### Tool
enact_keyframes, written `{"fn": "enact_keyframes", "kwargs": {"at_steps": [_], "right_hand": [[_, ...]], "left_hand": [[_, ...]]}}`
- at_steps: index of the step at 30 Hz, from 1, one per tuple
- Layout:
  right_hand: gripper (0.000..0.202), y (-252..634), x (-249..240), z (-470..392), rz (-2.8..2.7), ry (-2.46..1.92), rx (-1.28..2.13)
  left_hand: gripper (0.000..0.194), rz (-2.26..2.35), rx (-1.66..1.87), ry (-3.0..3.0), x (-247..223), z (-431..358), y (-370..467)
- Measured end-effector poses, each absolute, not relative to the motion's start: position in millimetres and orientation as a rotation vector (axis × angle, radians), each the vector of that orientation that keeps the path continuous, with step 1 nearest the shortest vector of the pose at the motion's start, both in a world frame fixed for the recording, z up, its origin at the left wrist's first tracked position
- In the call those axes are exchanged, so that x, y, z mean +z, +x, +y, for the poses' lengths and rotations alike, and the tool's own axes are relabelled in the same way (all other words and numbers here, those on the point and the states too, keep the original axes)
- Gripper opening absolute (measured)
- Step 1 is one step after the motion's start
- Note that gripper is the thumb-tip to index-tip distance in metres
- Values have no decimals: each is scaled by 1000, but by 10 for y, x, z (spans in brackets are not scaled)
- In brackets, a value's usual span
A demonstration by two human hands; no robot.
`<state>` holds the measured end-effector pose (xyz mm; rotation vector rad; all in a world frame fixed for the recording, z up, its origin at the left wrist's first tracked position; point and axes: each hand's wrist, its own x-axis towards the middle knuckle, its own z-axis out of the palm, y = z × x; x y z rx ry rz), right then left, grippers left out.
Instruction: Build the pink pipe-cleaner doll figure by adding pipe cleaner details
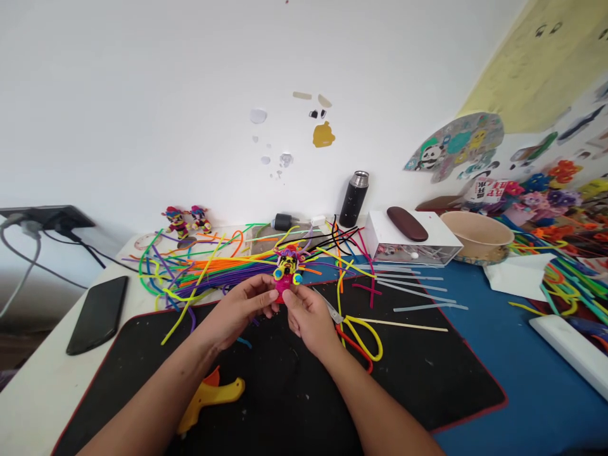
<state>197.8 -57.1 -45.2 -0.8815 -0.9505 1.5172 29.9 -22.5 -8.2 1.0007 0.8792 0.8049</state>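
Between my two hands, above the black mat (285, 405), I hold a small pipe-cleaner doll (286, 272) upright. It has a yellow and black face, a purple and orange headpiece, blue and yellow round hands and a magenta body. My left hand (254, 297) pinches the lower body from the left side. On the other side, the thumb and fingers of my right hand (308, 313) are closed on the same lower part. My fingertips cover the doll's base. Scissors with yellow and red handles (363, 339) lie just right of my right hand.
Loose coloured pipe cleaners (213, 269) spread behind my hands. A yellow glue gun (213, 396) lies near my left forearm, with a phone (99, 315) at far left. Two similar dolls (177, 221), a black thermos (354, 199) and a white box (411, 244) stand along the wall.
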Motion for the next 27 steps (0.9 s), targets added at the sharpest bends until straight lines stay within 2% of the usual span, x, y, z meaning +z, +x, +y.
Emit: {"fn": "enact_keyframes", "kwargs": {"at_steps": [9,27], "right_hand": [[53,1972,-451,-572,-961,-948,1509],[55,1954,-517,-559,-966,-939,1529]], "left_hand": [[35,940,872,972,-55,-233,344],[44,1018,823,1198,-4,-196,297]]}}
